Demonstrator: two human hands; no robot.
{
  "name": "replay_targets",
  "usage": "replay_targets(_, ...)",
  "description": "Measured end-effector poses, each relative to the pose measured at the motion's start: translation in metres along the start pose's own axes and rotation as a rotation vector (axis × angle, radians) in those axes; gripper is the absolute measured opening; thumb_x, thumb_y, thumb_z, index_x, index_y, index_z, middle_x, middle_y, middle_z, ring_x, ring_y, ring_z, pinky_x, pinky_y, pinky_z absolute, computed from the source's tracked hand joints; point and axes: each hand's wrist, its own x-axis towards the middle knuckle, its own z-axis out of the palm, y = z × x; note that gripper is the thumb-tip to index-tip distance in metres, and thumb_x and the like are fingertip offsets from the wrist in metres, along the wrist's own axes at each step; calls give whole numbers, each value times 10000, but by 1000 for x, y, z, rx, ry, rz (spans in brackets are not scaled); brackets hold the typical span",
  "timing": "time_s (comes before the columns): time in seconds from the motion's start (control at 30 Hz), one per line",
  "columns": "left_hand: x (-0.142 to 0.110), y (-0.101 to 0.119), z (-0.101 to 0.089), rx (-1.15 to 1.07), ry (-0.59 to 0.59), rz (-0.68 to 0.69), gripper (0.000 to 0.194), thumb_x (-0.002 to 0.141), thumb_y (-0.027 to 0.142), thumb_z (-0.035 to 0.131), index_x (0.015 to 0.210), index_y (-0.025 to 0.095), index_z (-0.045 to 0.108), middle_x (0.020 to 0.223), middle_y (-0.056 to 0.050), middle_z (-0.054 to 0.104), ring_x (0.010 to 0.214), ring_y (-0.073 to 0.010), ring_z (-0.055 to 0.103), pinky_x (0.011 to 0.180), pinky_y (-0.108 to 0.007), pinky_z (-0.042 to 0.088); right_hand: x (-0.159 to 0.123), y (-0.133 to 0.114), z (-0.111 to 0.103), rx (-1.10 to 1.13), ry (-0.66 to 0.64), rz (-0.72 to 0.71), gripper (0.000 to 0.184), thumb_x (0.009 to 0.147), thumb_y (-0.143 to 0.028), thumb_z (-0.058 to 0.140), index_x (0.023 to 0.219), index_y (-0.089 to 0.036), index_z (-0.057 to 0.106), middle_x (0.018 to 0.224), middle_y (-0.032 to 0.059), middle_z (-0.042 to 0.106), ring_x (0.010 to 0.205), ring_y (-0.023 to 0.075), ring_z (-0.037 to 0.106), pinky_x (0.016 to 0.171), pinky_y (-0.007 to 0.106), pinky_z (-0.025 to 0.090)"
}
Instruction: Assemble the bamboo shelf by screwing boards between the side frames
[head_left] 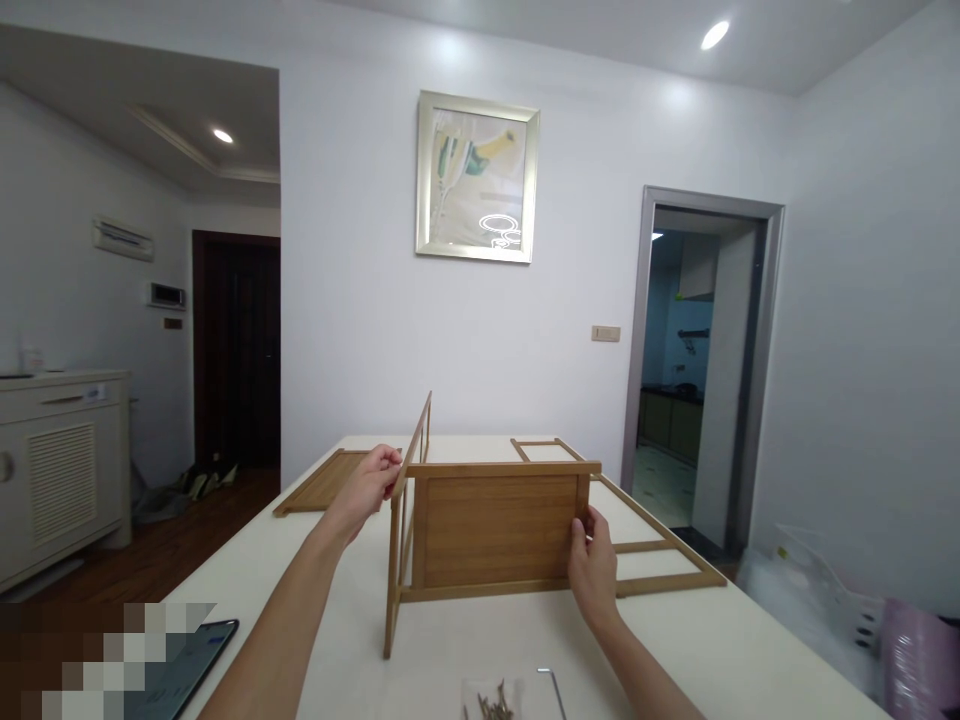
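Observation:
A bamboo shelf panel [495, 525] stands upright on its edge on the white table [712, 640], butted at a right angle against an upright bamboo side frame [409, 500]. My left hand [370, 487] grips the top rail of that side frame, fingers curled round it. My right hand [592, 565] is closed on the panel's right end, near its lower corner.
A second bamboo ladder frame [645, 545] lies flat behind and to the right of the panel. Another flat bamboo panel [322, 482] lies at the far left. Several screws [491, 703] and a hex key [553, 688] lie near the front edge. A phone [184, 672] rests front left.

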Motion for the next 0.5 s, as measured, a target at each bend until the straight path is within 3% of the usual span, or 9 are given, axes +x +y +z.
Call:
replay_targets(0.17, 7, -6, -3, 13, 75, -24, 251, 697, 428, 592, 736, 207, 481, 636, 52, 508, 534, -101, 455, 513, -221, 324, 1, 1, 0, 7, -2, -2, 522, 887, -479, 408, 1266, -141, 530, 1198, 164, 627, 1076, 307, 583, 898, 446, 451)
replay_targets(0.5, 10, -13, -4, 84, 16, -89, 318, 700, 502, 611, 657, 201, 516, 540, 66, 460, 461, -100, 399, 477, -230, 244, 0, 2, 0, 3, 0, 6, 525, 884, -489, 414, 1265, -147, 534, 1213, 161, 627, 1084, 310, 582, 907, 452, 447)
